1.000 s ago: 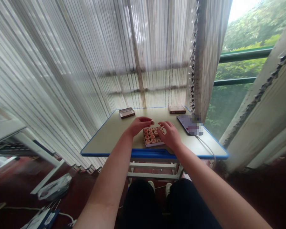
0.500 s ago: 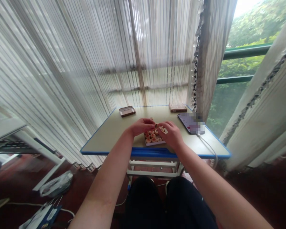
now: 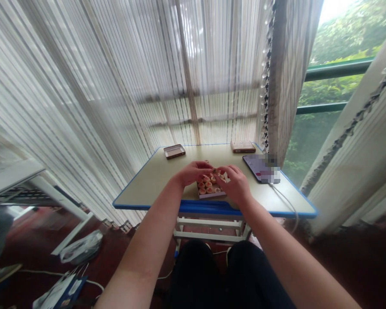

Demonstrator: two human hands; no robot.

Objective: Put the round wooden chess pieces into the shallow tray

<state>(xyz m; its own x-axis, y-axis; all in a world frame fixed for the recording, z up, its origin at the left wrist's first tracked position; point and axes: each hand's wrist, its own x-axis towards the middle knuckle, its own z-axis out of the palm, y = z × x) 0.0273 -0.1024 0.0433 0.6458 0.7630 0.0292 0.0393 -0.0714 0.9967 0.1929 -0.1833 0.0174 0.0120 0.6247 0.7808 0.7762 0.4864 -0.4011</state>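
A small white box (image 3: 209,195) filled with several round wooden game pieces (image 3: 207,185) with red marks lies near the front edge of a beige table (image 3: 154,180) with a blue rim. My left hand (image 3: 193,172) rests over the box's far left part, fingers curled on the pieces. My right hand (image 3: 236,183) covers the box's right side, fingers bent down among the pieces. What either hand pinches, if anything, is hidden.
A brown tin lid (image 3: 174,151) lies at the table's far left and a brown box (image 3: 242,146) at the far right. A phone (image 3: 260,168) with a cable lies to the right. Striped curtains hang behind. A plastic bag (image 3: 82,249) lies on the floor.
My left hand has drawn in from the box's far edge onto the pieces. My right hand has stayed on the box. The camera has shifted slightly.
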